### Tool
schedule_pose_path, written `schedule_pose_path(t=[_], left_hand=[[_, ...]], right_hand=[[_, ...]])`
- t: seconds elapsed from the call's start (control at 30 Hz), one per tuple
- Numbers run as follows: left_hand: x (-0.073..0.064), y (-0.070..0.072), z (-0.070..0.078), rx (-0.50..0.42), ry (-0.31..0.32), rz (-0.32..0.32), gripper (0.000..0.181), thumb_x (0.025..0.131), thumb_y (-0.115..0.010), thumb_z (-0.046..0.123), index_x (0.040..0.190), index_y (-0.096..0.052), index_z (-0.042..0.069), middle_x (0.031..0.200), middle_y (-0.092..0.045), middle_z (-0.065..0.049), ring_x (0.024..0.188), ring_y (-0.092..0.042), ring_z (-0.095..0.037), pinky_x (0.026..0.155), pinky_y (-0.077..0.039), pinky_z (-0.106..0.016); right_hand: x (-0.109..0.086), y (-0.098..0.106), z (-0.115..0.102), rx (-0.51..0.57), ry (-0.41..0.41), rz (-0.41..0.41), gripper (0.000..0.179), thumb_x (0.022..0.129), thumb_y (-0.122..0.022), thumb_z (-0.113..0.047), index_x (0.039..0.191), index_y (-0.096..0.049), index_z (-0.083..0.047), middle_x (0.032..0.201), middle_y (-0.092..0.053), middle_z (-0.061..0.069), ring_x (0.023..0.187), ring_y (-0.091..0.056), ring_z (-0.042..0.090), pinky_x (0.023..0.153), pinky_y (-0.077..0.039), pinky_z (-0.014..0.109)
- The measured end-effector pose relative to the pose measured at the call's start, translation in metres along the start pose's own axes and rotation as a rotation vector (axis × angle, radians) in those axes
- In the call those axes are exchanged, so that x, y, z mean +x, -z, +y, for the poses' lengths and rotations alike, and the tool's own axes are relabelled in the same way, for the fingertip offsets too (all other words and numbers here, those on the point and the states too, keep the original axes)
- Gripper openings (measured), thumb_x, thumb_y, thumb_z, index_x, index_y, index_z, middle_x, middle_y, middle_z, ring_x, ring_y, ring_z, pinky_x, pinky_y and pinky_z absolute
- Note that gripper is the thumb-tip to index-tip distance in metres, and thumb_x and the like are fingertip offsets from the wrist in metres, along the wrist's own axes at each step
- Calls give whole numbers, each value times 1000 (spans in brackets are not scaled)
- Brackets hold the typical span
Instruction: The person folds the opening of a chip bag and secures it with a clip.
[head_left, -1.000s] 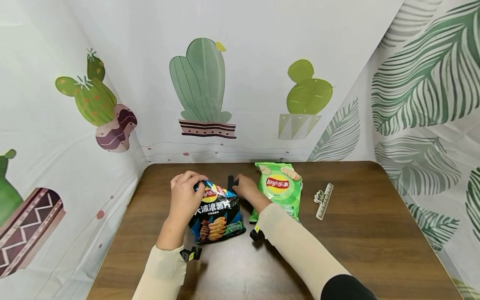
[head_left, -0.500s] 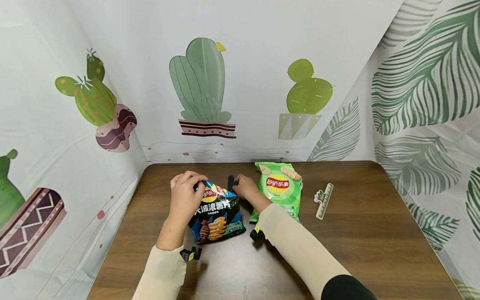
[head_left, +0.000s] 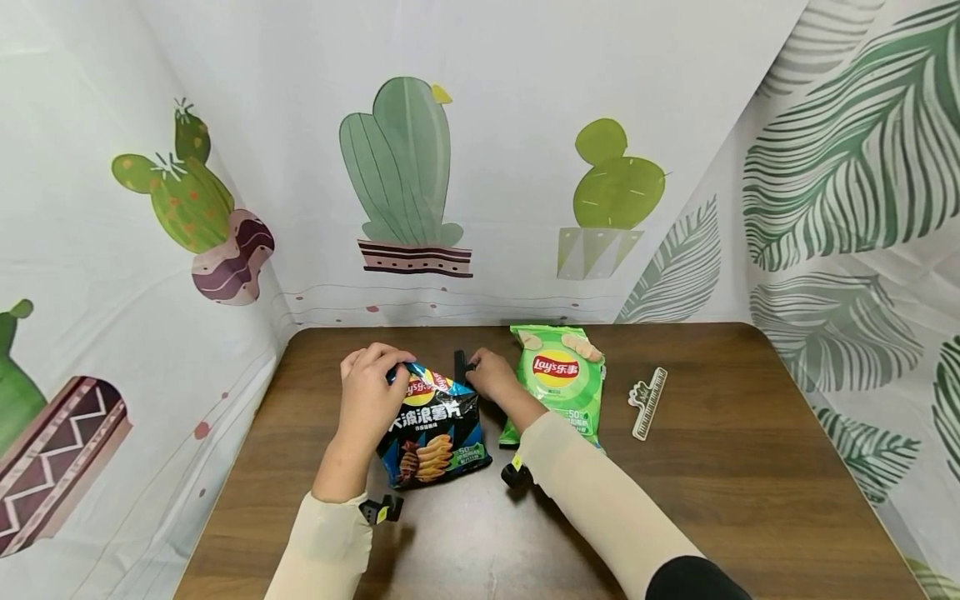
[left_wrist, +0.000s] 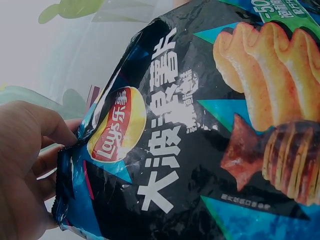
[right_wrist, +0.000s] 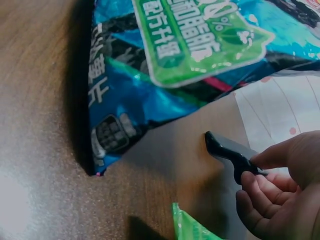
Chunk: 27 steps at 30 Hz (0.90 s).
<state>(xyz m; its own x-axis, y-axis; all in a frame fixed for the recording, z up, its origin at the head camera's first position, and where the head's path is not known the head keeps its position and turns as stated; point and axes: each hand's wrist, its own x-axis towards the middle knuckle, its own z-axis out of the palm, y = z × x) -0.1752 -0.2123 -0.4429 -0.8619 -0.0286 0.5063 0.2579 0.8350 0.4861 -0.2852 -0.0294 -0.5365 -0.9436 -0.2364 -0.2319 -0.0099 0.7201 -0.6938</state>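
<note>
Barely anything has moved since the earlier frame: the right forearm and its pale sleeve [head_left: 600, 492] sit a touch lower, while both hands and both snack bags look to be where they were. That suggests a pause, with the black bag held steady and the black clip still apart from it.

The left hand [head_left: 371, 387] grips the upper left corner of the black chip bag [head_left: 431, 429], thumb on one side and fingers on the other. This bag is on the desk [head_left: 720, 500], left of the middle and closer to the far edge than the near one; its bottom faces the near edge. Whether its upper end rests on the wood, I cannot tell.

The right hand [head_left: 495, 377] pinches a black clip [head_left: 460, 367] between thumb and curled fingers, just beside the bag's upper right corner, toward the desk's far edge. In the right wrist view a gap shows between clip and bag. Whether the clip's arms are spread is unclear.

Just right of that hand lies a green chip bag [head_left: 557, 387], its top at the far edge, partly under the right forearm. A white clip [head_left: 649, 403] lies farther toward the right edge, untouched.
</note>
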Motion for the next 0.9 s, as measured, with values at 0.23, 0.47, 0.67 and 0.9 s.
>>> schedule_pose_path(t=[0.23,0.47,0.67,0.9], left_hand=[[0,1,1,3,3,2,17,93,-62,4,94,-79,9,99,-70,-7,94,-66,-28,108,-32,-56],[0,2,2,1,-2,5,16,92,-63,4,94,-79,8,98,-70,-7,92,-66,-27,108,-32,-56],[1,3,2,-2,9,3,16,92,-64,4,93,-79,8,98,-70,-7,92,-66,-27,108,-32,-56],[0,2,2,4,21,-6,17,93,-62,5,94,-79,10,98,-70,-6,94,-67,-28,109,-32,-57]], right_hand=[[-1,1,1,54,-3,24,23,94,-70,-19,113,-65,-6,106,-71,12,98,-66,27,89,-54,41],[-4,4,0,77,5,39,18,94,-70,-20,105,-64,-7,103,-71,11,93,-65,25,83,-54,40],[-8,6,0,107,31,49,14,96,-67,-20,102,-64,-8,101,-71,10,92,-66,25,84,-54,40],[-10,7,4,129,80,86,11,96,-66,-18,100,-63,-8,97,-70,10,88,-64,23,79,-52,36]])
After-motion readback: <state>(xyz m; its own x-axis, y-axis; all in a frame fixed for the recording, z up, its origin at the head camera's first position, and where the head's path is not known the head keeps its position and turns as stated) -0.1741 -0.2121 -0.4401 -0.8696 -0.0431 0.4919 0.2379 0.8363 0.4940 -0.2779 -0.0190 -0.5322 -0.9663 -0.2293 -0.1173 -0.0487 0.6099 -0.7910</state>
